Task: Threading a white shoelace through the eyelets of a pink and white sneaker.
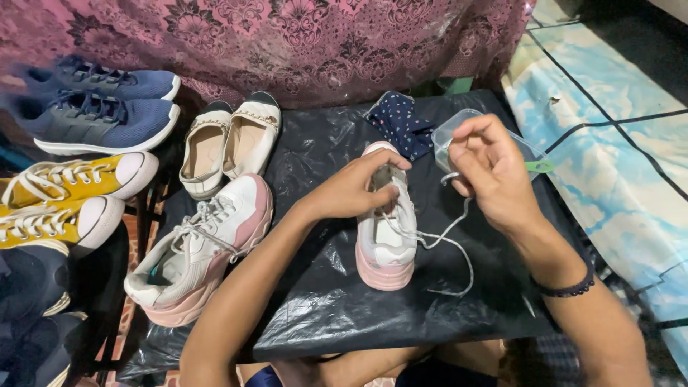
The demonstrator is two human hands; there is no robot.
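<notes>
A white sneaker with a pink sole lies on a black plastic sheet, toe pointing away from me. My left hand rests on its laced upper and grips it near the tongue. My right hand hovers to the right of the shoe, fingers pinched on a white shoelace that loops down to the sheet and back to the shoe. The matching sneaker lies at the left edge of the sheet, laces loose.
A clear plastic tub with a green tab sits behind my right hand, beside a dark dotted cloth. Cream flats, blue trainers and yellow sneakers line the left. Patterned pink fabric hangs behind.
</notes>
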